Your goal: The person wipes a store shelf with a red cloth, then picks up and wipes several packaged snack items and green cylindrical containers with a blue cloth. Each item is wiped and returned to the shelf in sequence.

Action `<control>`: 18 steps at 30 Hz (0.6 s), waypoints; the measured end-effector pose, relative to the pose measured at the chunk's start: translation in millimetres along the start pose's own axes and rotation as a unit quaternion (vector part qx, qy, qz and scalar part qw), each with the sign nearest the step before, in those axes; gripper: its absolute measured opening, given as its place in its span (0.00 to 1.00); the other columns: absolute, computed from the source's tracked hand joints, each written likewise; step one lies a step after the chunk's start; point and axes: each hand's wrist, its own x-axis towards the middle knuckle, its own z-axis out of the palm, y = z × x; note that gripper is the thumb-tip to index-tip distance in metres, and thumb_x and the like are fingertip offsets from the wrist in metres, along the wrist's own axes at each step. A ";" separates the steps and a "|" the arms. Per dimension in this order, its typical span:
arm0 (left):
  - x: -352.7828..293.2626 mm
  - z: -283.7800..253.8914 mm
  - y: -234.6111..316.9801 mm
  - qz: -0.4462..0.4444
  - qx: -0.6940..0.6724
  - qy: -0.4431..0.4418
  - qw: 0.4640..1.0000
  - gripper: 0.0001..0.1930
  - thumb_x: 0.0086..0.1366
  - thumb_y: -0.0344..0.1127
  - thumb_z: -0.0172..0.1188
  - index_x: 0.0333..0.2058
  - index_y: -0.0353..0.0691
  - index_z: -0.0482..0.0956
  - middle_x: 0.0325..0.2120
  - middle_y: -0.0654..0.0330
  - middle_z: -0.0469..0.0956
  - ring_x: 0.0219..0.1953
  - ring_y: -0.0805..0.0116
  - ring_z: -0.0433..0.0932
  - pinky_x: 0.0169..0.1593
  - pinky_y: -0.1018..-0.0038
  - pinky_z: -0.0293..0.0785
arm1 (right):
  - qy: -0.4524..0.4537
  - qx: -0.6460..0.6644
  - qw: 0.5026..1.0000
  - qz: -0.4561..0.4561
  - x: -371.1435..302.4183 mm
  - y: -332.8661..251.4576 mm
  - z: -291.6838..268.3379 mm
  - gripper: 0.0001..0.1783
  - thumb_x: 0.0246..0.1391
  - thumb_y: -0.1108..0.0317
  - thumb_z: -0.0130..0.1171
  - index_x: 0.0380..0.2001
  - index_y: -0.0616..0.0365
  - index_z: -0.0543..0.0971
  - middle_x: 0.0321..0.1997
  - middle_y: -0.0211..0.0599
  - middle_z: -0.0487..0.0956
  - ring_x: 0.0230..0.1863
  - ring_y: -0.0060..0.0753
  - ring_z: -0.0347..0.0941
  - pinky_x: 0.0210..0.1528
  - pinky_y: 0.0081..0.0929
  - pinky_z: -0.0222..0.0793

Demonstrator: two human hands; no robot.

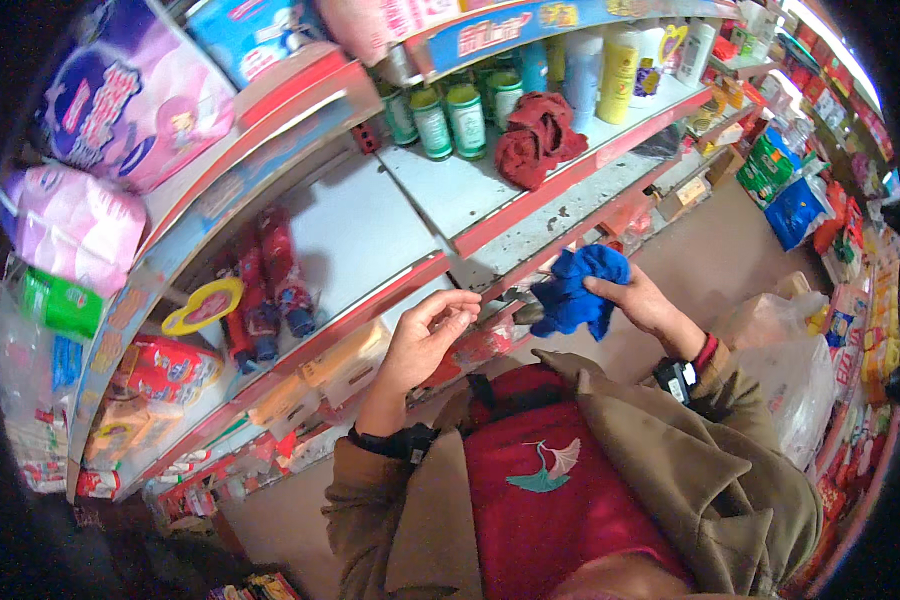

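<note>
Taking the blue cloth (578, 292) as the middle of my clock, with twelve at the top of my view, the broadest open stretch is the left white shelf board (365, 215), around ten. The brown floor (735, 240) gives me a gap between two and three, between these shelves and the goods across the aisle. A red shelf edge (570, 180) passes above the cloth, slanting up toward one.

Of the containers, the purple package (135, 60) at ten is largest. A clear plastic bag (790, 390) sits at four, its contents too unclear to tell. Red bottles (278, 250) are at nine, near a yellow heart-shaped piece (232, 298). Green-and-white cans (465, 122) stand in a group at eleven; a yellow bottle (618, 78) stands at twelve.

The right white shelf board (450, 190) bears those cans and, just beside them, a crumpled red cloth (538, 140). Below it, a pale ledge (560, 215) is speckled dark.

My hands are apart. My right hand (650, 300) is clamped on the blue cloth, thumb over its folds. My left hand (425, 340), between eight and nine, is half curled, away from the cloth.
</note>
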 end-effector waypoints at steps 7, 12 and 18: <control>78.7 32.9 35.2 0.107 0.188 -0.001 0.976 0.19 0.64 0.31 0.60 0.53 0.37 0.74 0.48 0.53 0.74 0.48 0.62 0.78 0.49 0.70 0.74 | -0.134 -0.039 0.990 -0.021 22.4 -14.3 -23.1 0.22 0.60 0.64 0.62 0.55 0.60 0.74 0.45 0.27 0.81 0.45 0.20 0.75 0.51 0.25 0.72; 159.9 51.4 59.2 0.229 0.405 0.061 0.883 0.32 0.60 0.37 0.64 0.63 0.44 0.65 0.62 0.47 0.61 0.62 0.49 0.66 0.62 0.61 0.66 | -0.045 -0.033 0.998 0.024 23.6 -1.0 -64.7 0.20 0.60 0.67 0.61 0.55 0.59 0.74 0.44 0.27 0.80 0.44 0.21 0.75 0.48 0.23 0.72; 243.1 92.0 56.9 0.111 0.606 0.084 0.783 0.43 0.55 0.45 0.69 0.67 0.60 0.58 0.69 0.48 0.49 0.66 0.41 0.57 0.63 0.47 0.60 | 0.012 0.014 0.999 0.030 3.5 3.9 -128.0 0.20 0.61 0.65 0.61 0.54 0.59 0.75 0.42 0.28 0.81 0.40 0.20 0.75 0.42 0.23 0.73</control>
